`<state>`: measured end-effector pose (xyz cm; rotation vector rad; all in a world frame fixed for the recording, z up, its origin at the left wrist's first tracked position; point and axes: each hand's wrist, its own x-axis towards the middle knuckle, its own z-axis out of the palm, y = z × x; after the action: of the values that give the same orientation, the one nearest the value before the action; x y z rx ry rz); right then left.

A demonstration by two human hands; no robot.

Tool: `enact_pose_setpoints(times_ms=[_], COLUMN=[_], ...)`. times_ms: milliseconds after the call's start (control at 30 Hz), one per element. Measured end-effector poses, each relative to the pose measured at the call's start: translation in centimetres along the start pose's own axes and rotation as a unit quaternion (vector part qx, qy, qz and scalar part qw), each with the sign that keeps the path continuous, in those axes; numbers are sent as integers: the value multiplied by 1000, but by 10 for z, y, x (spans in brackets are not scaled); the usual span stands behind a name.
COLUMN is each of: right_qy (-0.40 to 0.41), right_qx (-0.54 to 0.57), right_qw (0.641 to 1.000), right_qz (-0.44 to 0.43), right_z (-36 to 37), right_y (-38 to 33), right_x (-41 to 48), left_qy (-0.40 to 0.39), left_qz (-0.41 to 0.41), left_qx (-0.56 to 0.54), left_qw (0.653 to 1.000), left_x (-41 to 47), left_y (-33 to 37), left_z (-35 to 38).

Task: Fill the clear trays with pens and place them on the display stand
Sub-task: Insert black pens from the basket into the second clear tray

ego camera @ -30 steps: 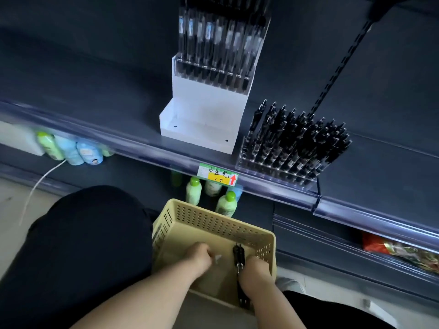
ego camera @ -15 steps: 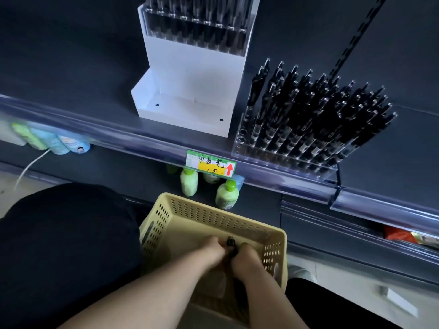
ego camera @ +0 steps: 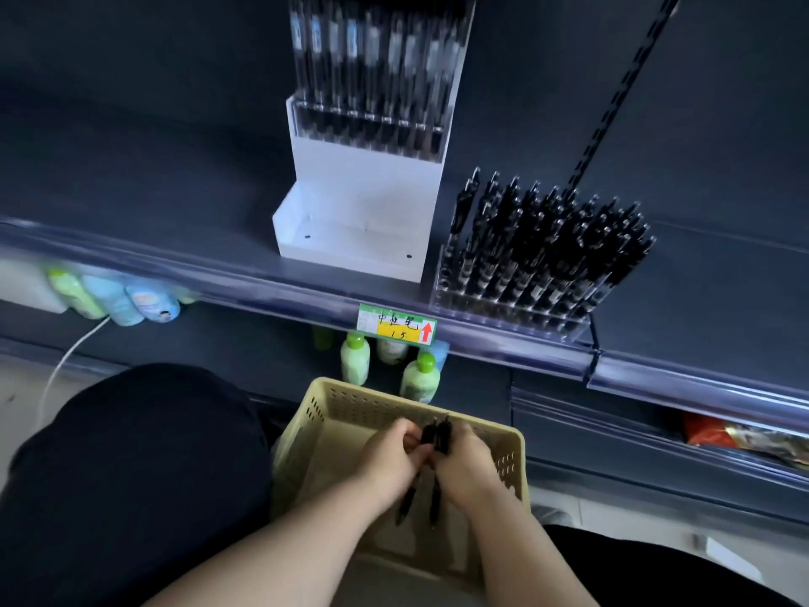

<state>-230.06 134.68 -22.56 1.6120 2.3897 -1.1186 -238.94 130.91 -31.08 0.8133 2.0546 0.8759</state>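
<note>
Item: bunch of black click pens, above the pale yellow perforated plastic basket.
Grip: my left hand and right hand both clamped round it.
Step, I judge: gathering stock.
Next: lift to the clear acrylic tray on the dark shelf beside the white display stand; seat tips upright.

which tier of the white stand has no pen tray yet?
The lower front tier: only its bare white floor shows, with nothing standing in it. The upper tier behind it already holds a clear tray of pens.
</note>
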Motion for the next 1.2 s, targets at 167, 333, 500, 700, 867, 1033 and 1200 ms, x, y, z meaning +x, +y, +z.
enact_pose_setpoints(times_ms=[167, 333, 500, 700, 867, 1033, 1200], right_qy=[85, 185, 307, 387, 403, 392, 415], right_qx=[33, 35, 134, 161, 81, 46, -14], right_qw=[993, 968, 911, 852, 849, 853, 843], right_qz=[-72, -166, -240, -314, -331, -340, -342], right_z=[-13, -31, -61, -124, -173, -167, -160], right_y=[-23, -37, -54, -90, -118, -116, -109], right_x=[-5, -17, -30, -30, -2, 32, 46], left_qy=[74, 152, 184, 201, 182, 155, 147], left_qz=[116, 193, 246, 305, 357, 348, 321], left_qx=[-37, -52, -97, -183, -234, -235, -230], left_qw=[990, 968, 947, 913, 886, 894, 907], left_x=[-22, -33, -28, -6, 13, 18, 21], left_y=[35, 64, 92, 137, 180, 176, 175], left_z=[-46, -94, -140, -178, -181, -172, -171])
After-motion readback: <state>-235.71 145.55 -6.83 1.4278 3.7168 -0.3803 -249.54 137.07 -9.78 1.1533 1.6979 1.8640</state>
